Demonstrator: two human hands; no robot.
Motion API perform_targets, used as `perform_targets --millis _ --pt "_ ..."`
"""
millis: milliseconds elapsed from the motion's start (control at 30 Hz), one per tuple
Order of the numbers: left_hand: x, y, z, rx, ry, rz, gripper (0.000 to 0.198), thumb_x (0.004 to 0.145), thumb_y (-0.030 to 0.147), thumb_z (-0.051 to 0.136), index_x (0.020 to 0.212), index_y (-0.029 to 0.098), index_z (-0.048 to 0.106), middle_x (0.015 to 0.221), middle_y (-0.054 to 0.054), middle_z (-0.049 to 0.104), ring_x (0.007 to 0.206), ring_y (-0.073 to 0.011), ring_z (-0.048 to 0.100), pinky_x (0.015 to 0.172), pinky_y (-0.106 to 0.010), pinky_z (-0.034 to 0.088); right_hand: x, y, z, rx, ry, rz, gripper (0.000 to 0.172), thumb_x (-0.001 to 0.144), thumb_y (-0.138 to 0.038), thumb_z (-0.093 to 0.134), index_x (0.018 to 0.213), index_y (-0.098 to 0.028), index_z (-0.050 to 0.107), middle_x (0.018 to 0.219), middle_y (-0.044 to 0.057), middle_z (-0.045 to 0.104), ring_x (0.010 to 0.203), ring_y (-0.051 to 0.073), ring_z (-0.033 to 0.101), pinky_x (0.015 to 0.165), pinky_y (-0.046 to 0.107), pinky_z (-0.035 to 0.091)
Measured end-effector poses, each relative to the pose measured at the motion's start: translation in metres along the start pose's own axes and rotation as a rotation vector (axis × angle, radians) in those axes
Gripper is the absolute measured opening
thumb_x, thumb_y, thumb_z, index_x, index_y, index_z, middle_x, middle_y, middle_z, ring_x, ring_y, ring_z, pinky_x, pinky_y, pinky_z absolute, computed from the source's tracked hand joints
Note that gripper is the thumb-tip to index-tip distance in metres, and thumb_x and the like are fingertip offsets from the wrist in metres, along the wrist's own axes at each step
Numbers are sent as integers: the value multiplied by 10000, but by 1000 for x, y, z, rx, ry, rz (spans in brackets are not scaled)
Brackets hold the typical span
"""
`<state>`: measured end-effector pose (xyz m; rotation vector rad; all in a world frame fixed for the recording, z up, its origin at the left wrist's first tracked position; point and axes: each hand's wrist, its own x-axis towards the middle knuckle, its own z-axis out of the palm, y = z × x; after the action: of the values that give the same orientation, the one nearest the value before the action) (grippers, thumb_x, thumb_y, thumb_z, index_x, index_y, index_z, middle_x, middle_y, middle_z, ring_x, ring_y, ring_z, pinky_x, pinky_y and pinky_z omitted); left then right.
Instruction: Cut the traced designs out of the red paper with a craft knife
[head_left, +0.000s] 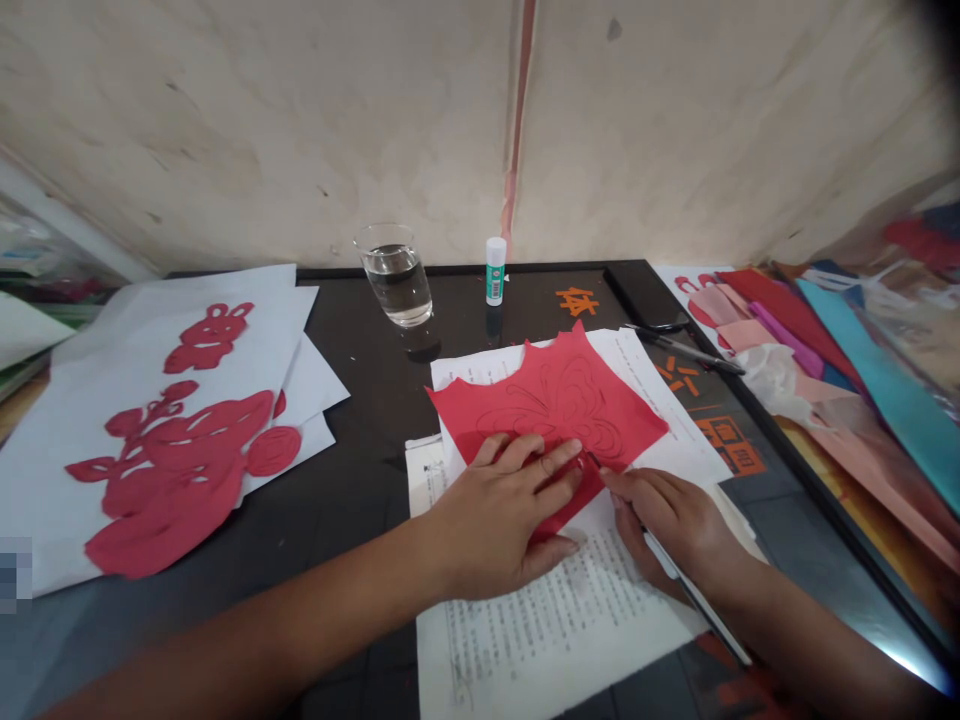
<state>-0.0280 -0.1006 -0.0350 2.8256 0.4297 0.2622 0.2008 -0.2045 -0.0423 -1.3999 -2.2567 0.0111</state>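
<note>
A sheet of red paper (517, 380) with a butterfly outline drawn on it lies over printed white pages (480, 650). Its far edge is cut in curves. My left hand (517, 490) rests flat on the paper's near part, fingers spread, covering some of the drawing. In my closed right hand (675, 520) is a slim craft knife (701, 605), its light handle pointing back toward me. The knife's tip touches the red paper close to my left fingertips, beside a small cut at the butterfly's lower edge.
A glass of water (397, 280) and a glue stick (495, 272) stand near the wall. Red paper cut-outs (187, 470) lie on white sheets (247, 285) at left. Scissors (694, 350) and coloured paper strips (862, 330) are at right.
</note>
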Motion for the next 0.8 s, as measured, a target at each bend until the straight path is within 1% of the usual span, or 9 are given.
perform_targets --millis 100,200,333,400,533,667,800 --pt "0 0 0 2 -1 2 633 960 589 401 1451 191 417 1575 -44 314 1327 -354 365 1052 -558 294 -3 0 0 -87 -44 -96 465 861 -36 477 1324 -80 460 836 98 673 738 246 641 650 380 547" --pt "0 1 -1 3 4 3 624 963 588 393 1439 187 436 1569 -48 330 1326 -346 368 1051 -551 298 -5 -2 -1 -117 -49 -111 459 865 -25 471 1323 -58 456 876 128 675 737 242 631 631 376 540" --pt "1 0 -2 2 18 6 611 968 588 378 1425 191 457 1567 -45 333 1332 -342 363 1048 -546 299 -6 -2 -5 -82 -64 -127 422 868 -46 477 1290 -46 479 931 155 681 801 254 640 666 389 552" --pt "1 0 -2 3 13 5 620 969 593 368 1431 188 448 1572 -42 323 1332 -344 358 1049 -548 294 -4 -3 -8 -84 -29 -134 407 845 -13 478 1250 -48 499 902 147 685 785 243 645 651 374 553" --pt "0 -1 -2 1 -3 -1 623 970 595 361 1443 196 434 1577 -32 312 1329 -342 358 1056 -544 284 3 -8 -13 -91 37 -157 387 813 33 473 1183 -68 523 767 96 675 687 211 640 581 336 537" --pt "-1 -1 0 -3 7 -4 620 968 594 367 1455 213 420 1574 -25 320 1330 -332 361 1068 -537 275 8 -11 -17 -93 34 -174 386 811 23 460 1178 -74 528 729 82 668 659 209 639 552 335 525" --pt "-1 -1 0 -6 10 -4 627 965 593 384 1462 211 409 1572 -25 325 1326 -329 368 1064 -531 286 5 -9 -17 -104 43 -192 391 812 1 469 1188 -83 538 732 78 675 626 203 634 532 336 517"
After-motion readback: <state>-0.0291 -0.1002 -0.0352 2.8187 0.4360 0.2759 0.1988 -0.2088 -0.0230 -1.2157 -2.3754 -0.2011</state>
